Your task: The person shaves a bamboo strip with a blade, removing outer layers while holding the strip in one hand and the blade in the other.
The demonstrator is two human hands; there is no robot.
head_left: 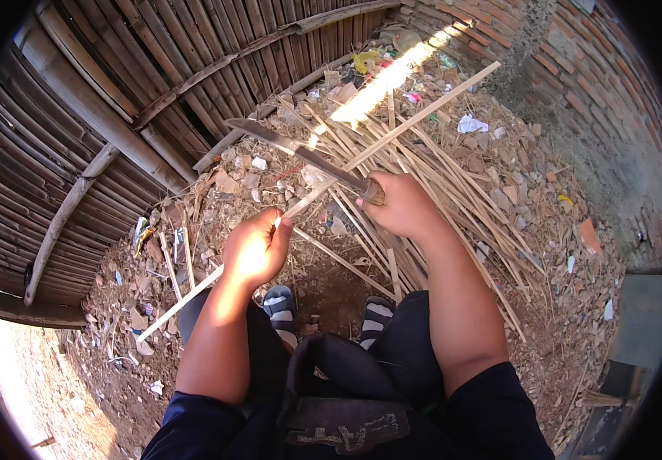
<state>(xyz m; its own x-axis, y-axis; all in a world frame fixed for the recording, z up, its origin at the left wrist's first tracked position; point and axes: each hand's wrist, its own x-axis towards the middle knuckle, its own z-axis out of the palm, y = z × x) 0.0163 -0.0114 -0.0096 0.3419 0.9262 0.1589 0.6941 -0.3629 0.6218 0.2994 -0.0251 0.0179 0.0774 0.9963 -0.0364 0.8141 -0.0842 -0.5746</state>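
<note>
My left hand (257,247) is closed around a long pale bamboo strip (430,109), which slants from the lower left up to the far right. The handle of a machete (317,159) sits in the fist of my right hand (400,204). Its dark blade points to the far left and crosses the strip just beyond my left hand; whether the edge bites into the strip cannot be made out. Beyond and beneath my right hand, a heap of split bamboo strips (453,192) lies on the ground.
A bamboo-slat wall (78,115) rises on the left, and a brick wall (614,84) on the right. Stone, brick shards and litter cover the ground (561,307). My sandalled feet (279,307) stand close behind the heap. A grey slab (643,318) lies at the right.
</note>
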